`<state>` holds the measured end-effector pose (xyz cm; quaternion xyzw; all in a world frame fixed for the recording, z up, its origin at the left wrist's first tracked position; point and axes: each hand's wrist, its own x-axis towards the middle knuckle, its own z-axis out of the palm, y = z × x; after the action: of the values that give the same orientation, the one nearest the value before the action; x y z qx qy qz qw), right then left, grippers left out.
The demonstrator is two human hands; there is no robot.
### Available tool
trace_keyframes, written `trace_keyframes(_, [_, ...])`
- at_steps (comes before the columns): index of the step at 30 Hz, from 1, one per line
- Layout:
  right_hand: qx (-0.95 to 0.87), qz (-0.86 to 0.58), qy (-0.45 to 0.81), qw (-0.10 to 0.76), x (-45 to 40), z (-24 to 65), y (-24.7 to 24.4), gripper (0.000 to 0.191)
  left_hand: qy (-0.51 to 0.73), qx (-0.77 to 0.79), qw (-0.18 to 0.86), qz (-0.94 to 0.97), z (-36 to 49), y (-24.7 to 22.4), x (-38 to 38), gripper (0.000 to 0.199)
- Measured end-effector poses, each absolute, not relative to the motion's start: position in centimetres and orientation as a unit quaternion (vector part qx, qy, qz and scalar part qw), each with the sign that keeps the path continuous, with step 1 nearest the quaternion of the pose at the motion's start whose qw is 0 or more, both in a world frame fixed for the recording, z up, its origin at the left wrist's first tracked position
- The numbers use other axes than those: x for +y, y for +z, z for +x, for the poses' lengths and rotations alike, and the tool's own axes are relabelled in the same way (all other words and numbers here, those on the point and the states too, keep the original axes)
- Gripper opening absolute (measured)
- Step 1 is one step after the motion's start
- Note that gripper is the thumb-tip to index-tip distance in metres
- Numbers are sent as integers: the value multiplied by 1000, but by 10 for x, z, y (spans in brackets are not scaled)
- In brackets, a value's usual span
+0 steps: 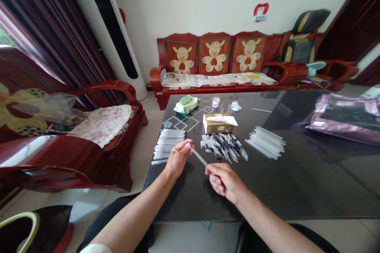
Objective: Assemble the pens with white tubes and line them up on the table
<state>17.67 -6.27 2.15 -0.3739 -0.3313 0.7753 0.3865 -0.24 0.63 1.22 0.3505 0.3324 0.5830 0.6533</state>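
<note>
A thin translucent white tube (pixel 199 156) is held between my two hands above the dark table (pixel 190 201). My left hand (pixel 179 158) pinches its upper left end, and my right hand (pixel 224 180) grips the lower right end. Left of my left hand lies a row of white pens (pixel 169 144). Behind my hands is a loose pile of black and white pen parts (pixel 224 147). A stack of translucent white tubes (pixel 265 142) rests farther right.
A gold tissue box (pixel 219 127) stands behind the pile. Beyond it are a green wipes pack (pixel 186 104), a small jar (pixel 215 102) and crumpled tissue (pixel 236 106). A purple plastic bag (pixel 344 120) lies at the right. Wooden seats surround the table's far and left sides.
</note>
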Motion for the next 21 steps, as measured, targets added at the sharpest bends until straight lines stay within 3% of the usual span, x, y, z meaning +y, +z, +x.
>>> trace_keyframes(8, [-299, -341, 801, 391, -65, 169, 21, 26, 582, 316, 665, 347, -5, 18, 8, 27])
trace_keyframes(16, [-451, -464, 657, 387, -51, 189, 13, 35, 521, 394, 634, 414, -6, 14, -3, 37])
trace_keyframes(21, [-433, -512, 616, 412, -41, 204, 14, 45, 569, 446, 527, 446, -32, 22, 19, 33])
